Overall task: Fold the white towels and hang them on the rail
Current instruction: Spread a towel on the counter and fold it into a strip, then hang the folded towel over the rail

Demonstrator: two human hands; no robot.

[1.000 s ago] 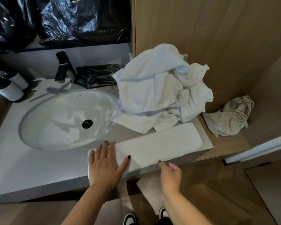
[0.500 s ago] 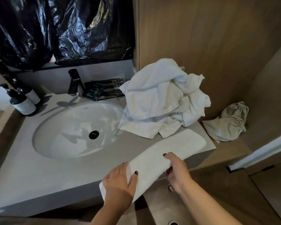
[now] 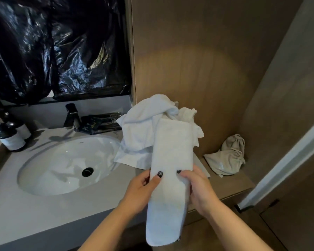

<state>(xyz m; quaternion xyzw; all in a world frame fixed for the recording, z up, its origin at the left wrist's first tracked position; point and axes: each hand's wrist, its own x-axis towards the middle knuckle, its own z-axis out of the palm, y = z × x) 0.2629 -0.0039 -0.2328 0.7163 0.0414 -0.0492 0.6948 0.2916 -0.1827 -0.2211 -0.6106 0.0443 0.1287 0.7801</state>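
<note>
Head view, from the left: two dark pump bottles stand at the counter's edge, then the white sink with its black faucet behind. Our left hand grips the folded towel from its left side, thumb curled onto the front face. We hold that long white strip clear of the counter, its far end pointing away from us over the heap of unfolded towels. Our right hand clamps the opposite edge, thumb on top too. A beige cloth bag lies further right on the wooden ledge. No rail shows here. To carry it well, we judge we should keep both thumbs pressing the layers together, support the drooping near end so the fold does not slip open, and drape it at its middle.
</note>
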